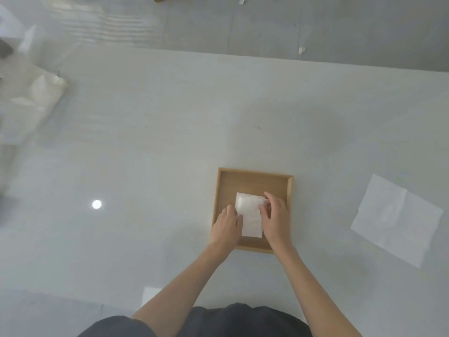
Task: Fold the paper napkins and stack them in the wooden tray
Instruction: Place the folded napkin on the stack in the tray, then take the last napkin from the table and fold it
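A: Tabletop (pixel 145 142), pale and glossy, is carrying the wooden tray (pixel 252 177) near the person, and an unfolded napkin (pixel 396 220) is lying flat, well apart to the right.

B: What is sitting in the tray?

A: A folded napkin (pixel 250 215) is resting on the tray floor, its long axis running away from the person.

B: And the hands?

A: The left hand (pixel 227 226) is pressing loosely curled fingers against its left edge; the right hand (pixel 275 217) is pinching its far right corner.

B: Which hand is nearer the unfolded napkin?

A: The right; a reach rightward is probably coming.
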Action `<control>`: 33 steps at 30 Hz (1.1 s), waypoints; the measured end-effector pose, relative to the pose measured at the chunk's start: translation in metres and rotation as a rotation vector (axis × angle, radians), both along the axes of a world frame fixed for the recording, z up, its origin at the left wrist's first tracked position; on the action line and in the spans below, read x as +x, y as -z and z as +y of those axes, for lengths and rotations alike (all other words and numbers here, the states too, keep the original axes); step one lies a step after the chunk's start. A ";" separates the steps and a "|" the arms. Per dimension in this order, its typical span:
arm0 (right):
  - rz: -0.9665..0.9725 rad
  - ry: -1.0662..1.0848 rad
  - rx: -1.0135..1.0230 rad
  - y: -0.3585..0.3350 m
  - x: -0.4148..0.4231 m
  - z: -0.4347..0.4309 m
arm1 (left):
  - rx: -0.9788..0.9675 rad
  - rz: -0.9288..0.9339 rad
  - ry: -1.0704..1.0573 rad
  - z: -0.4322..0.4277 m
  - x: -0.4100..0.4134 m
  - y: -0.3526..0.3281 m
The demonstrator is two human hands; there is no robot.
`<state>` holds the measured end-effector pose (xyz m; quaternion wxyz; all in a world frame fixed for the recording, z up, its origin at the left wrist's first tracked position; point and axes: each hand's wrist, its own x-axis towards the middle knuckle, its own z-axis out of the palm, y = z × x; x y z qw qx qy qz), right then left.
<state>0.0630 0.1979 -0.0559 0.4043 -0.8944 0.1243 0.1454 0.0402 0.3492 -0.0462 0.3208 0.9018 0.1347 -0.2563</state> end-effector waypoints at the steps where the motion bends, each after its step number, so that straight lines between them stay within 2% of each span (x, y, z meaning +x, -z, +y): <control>1: -0.065 -0.047 -0.060 0.001 -0.004 -0.001 | 0.028 -0.057 0.053 0.001 -0.002 0.000; 3: -0.176 -0.199 -0.251 0.003 -0.013 -0.004 | 0.100 -0.122 0.237 0.003 -0.007 0.001; 5: -0.206 -0.356 -0.438 0.004 -0.024 -0.009 | 0.149 -0.135 0.377 0.005 -0.010 0.004; 7: -0.153 -0.460 -0.542 0.003 -0.032 -0.009 | 0.189 -0.123 0.452 0.006 -0.008 0.009; 10: -0.067 -0.490 -0.593 -0.001 -0.037 -0.005 | 0.207 -0.080 0.464 0.004 -0.006 0.009; 12: -0.079 -0.410 -0.533 -0.007 -0.034 -0.013 | 0.206 -0.100 0.457 0.001 -0.006 0.004; 16: -0.160 0.103 -0.446 -0.022 -0.024 -0.089 | 0.196 -0.223 0.400 -0.012 -0.004 -0.017; 19: 0.052 0.371 -0.444 -0.026 -0.031 -0.173 | 0.170 -0.288 0.348 -0.031 -0.009 -0.037; 21: 0.193 0.391 -0.451 -0.023 -0.039 -0.212 | 0.152 -0.306 0.310 -0.045 -0.014 -0.048; 23: 0.231 0.332 -0.482 -0.017 -0.050 -0.235 | 0.128 -0.317 0.260 -0.059 -0.023 -0.058; 26: 0.141 0.266 -0.506 -0.004 -0.064 -0.245 | 0.091 -0.317 0.166 -0.072 -0.041 -0.070; 29: 0.023 0.311 -0.483 0.001 -0.073 -0.240 | 0.076 -0.321 0.081 -0.077 -0.055 -0.081; 33: -0.085 0.333 -0.295 -0.012 -0.067 -0.235 | 0.061 -0.359 -0.003 -0.077 -0.066 -0.090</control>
